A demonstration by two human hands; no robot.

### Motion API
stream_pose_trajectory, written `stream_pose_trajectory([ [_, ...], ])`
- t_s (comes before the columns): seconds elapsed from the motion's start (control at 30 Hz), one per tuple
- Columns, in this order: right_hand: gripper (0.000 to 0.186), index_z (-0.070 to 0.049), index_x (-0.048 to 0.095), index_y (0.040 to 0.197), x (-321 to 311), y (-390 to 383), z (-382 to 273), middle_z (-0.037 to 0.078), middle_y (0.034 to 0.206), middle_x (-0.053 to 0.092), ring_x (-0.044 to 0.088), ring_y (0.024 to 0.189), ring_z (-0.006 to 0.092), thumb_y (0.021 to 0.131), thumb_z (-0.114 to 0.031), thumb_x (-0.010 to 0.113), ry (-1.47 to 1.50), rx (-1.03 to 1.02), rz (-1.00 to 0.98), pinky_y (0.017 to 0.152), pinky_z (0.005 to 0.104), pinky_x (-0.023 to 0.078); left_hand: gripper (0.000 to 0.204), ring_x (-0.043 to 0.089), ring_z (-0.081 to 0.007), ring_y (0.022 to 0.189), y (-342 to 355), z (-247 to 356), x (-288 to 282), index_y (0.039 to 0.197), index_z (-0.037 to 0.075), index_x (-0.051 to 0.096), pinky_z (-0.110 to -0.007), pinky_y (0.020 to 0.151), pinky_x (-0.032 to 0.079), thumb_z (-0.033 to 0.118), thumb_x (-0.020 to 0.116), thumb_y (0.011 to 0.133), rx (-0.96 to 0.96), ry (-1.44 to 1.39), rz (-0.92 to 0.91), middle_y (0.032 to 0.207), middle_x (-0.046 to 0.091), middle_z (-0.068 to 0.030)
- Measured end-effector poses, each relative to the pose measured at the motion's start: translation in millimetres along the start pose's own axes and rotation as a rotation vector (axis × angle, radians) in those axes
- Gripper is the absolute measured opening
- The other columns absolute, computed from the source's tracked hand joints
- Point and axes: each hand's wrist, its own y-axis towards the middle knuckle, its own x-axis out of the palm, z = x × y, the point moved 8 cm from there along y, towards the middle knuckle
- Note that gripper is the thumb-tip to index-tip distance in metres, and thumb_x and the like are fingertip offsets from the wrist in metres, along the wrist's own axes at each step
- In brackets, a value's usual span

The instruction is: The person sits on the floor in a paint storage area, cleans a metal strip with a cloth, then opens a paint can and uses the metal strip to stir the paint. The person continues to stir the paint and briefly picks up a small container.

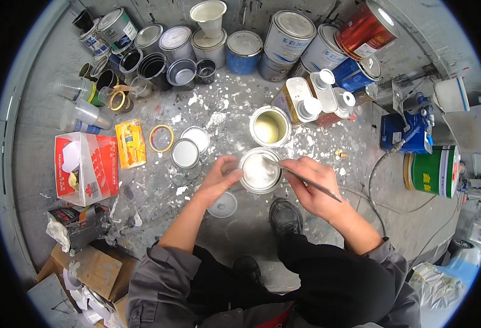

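A round metal paint can [261, 188] with white paint in it stands on the floor in front of me. My left hand [218, 179] is at its left side, fingers curved and thumb against the rim. In my right hand [316, 185] is a long flat metal stirring stick [318, 186], held between thumb and fingers at a slant. Its far end dips into the white paint. Just beyond, close to this can, stands a second open can [270, 143] with pale yellow contents. Two pale round lids [186, 153] [198, 136] lie to the left, and a translucent lid [222, 205] lies below my left hand.
Paint cans [244, 51] and dark tubs [181, 74] line the back wall. White-capped containers [298, 104] stand beyond the open cans. At left are a tape roll [162, 138], yellow packet [130, 143] and red-white box [86, 168]. A hose [375, 175] and green can [432, 171] are right.
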Motion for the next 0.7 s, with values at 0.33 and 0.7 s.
stream_pose_trajectory([
  [0.33,0.020,0.004,0.071,0.117,-5,-18,5,0.007,0.097,0.069,0.066,0.078,0.0126,0.099,-0.002,0.066,0.481,0.309,0.037,0.069,0.0268,0.055,0.065,0.053,-0.0266,0.130,-13,2,11,0.146,0.009,0.039,-0.040,0.104,0.052,0.029,0.076,0.097,0.029,-0.042,-0.039,0.146,0.049,-0.0178],
  [0.7,0.027,-0.003,0.071,0.123,28,-34,34,0.009,0.090,0.068,0.064,0.074,0.0139,0.097,-0.003,0.068,0.489,0.394,0.018,0.068,0.0300,0.053,0.068,0.054,-0.0260,0.128,0,-8,-1,0.147,0.008,0.039,-0.038,0.102,0.052,0.035,0.076,0.096,-0.030,0.043,0.039,0.147,0.049,-0.0191],
])
